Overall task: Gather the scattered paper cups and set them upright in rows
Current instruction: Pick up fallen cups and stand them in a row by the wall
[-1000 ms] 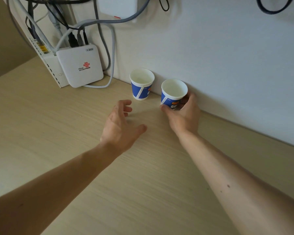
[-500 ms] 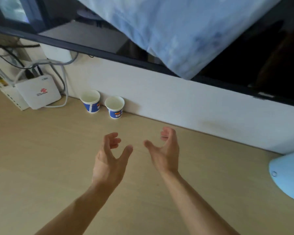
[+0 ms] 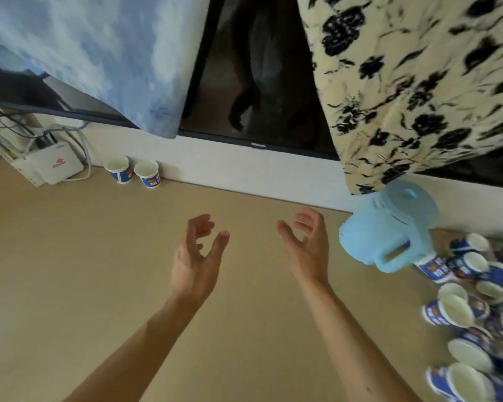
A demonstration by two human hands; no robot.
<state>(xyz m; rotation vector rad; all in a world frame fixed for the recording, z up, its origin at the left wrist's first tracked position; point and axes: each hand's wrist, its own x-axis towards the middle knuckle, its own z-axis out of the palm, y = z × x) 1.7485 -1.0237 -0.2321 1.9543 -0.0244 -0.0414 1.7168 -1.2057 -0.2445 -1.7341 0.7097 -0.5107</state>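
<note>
Because paper cups are light, thin-walled and easily crushed, each is judged best taken with a gentle pinch round the side wall just below the rolled rim. Nearest the viewer, a heap of toppled cups (image 3: 459, 314) lies at the right edge of the table (image 3: 70, 271), beside the right forearm and well apart from the left hand (image 3: 196, 256); most lie on their sides, blurred. Both hands hover above the table and hold nothing, the left with fingers loosely curled and thumb spread, the right hand (image 3: 305, 248) cupped wide, palms facing. A pale blue jug (image 3: 389, 227) is just right of the right hand. Farthest, two upright cups (image 3: 119, 169) stand side by side against the wall (image 3: 244, 169), beyond and left of the left hand, near a white router (image 3: 55, 166)
</note>
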